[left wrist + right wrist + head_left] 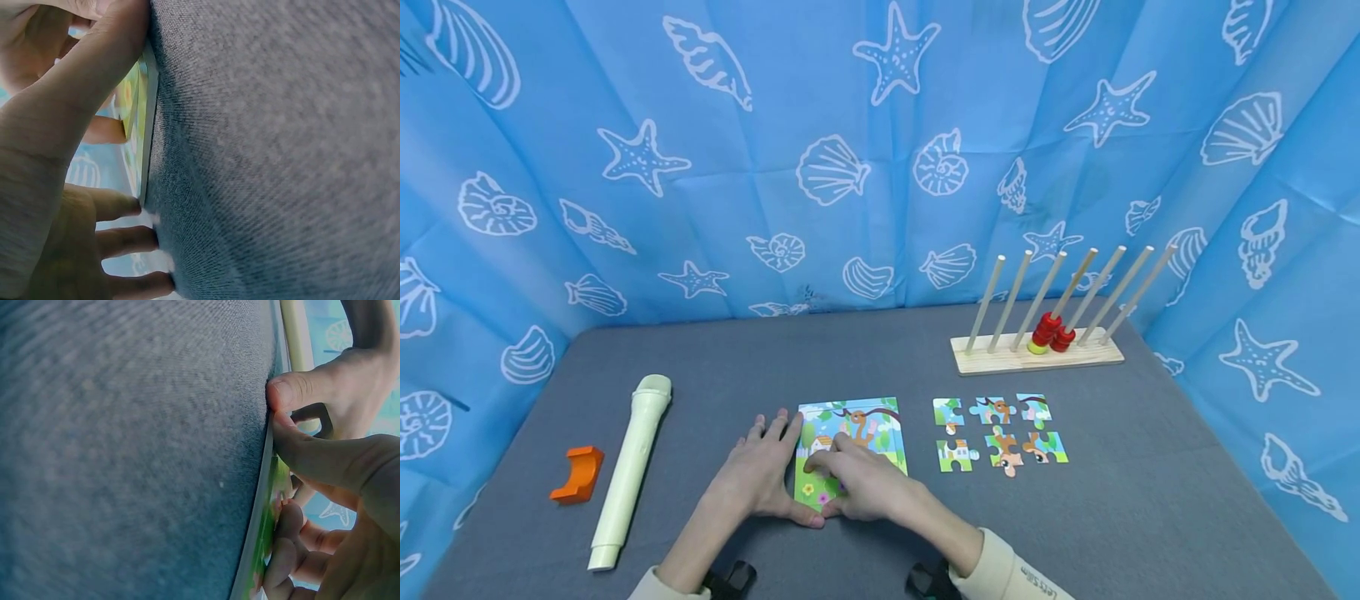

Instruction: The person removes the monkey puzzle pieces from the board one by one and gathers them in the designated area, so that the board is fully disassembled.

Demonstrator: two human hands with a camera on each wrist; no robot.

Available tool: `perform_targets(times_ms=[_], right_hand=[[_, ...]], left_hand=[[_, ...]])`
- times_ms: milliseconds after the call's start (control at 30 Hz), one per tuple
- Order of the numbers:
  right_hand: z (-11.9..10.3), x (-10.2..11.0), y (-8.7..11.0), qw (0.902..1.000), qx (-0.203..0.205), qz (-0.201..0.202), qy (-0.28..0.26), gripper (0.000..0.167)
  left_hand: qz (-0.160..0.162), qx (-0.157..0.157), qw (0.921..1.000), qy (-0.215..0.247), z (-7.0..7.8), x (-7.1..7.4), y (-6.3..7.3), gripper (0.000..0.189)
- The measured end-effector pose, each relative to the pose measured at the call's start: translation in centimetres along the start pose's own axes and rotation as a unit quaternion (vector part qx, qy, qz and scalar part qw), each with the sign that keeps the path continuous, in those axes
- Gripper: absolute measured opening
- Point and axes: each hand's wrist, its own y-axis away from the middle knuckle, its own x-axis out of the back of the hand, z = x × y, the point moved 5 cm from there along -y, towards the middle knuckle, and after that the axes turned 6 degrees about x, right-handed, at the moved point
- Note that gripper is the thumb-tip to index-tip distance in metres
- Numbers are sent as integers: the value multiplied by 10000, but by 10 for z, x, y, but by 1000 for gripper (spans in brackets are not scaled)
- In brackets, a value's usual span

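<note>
I see left hand (762, 475) at puzzle's (886, 423) left edge, fingers straight; right hand (867, 483) over it, fingers curled, grip unclear.

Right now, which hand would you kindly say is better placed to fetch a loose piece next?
Probably the right hand: it is nearer the loose pieces, which lie to the right of the puzzle. The left hand is at the puzzle's left edge, so it would have to reach across.

High up, the head view is facing forward and down; low and close, the wrist views are sharing the picture board (880, 429), left and right of centre respectively.
</note>
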Motion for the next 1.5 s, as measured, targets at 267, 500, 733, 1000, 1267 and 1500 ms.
perform_targets(times_ms=[267,500,733,1000,1267,1500], right_hand=[[-2,0,-1,9998,146,66,71,54],[-3,1,0,9996,170,20,203,55],[-3,1,3,9997,85,4,229,55],[-3,2,6,9995,113,111,256,53],[-2,3,8,9991,232,182,289,51],[2,10,16,9994,317,98,-75,50]], left_hand=[[-13,69,10000,1,0,0,0,148],[-38,72,10000,-14,1,0,0,148],[-74,57,9999,37,1,0,1,147],[-33,29,10000,40,1,1,2,147],[-27,-7,10000,66,1,1,2,146],[-55,-5,9999,90,1,-1,2,146]])
